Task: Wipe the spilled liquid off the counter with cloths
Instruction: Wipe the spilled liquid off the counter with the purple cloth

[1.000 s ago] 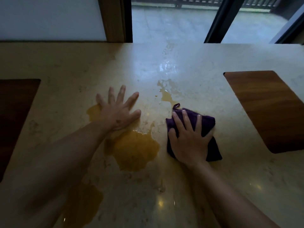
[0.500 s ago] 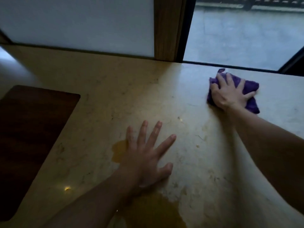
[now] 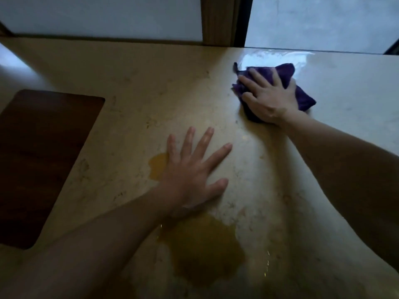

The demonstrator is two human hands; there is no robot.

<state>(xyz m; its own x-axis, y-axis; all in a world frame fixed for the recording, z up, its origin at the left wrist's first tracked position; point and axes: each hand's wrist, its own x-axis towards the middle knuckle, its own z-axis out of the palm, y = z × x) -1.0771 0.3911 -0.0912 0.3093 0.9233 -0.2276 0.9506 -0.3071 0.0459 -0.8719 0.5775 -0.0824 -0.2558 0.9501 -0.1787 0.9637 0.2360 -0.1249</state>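
A purple cloth (image 3: 304, 98) lies on the beige stone counter (image 3: 140, 87) near its far edge. My right hand (image 3: 266, 98) presses flat on the cloth, fingers spread over it. My left hand (image 3: 194, 169) rests flat on the counter with fingers apart and nothing in it. An amber puddle of spilled liquid (image 3: 205, 247) spreads just below my left wrist. A smaller patch of the same liquid (image 3: 158, 166) shows at the left side of my left hand.
A dark wooden inlay (image 3: 43, 152) is set into the counter at the left. Behind the counter stand a white panel (image 3: 103, 16), a wooden post (image 3: 217, 20) and a window (image 3: 319, 22). A wet sheen (image 3: 274, 56) lies beyond the cloth.
My right hand pushed the purple cloth away from the puddle toward the far edge, then drew it back a little. My left hand stayed flat. The camera turned left.
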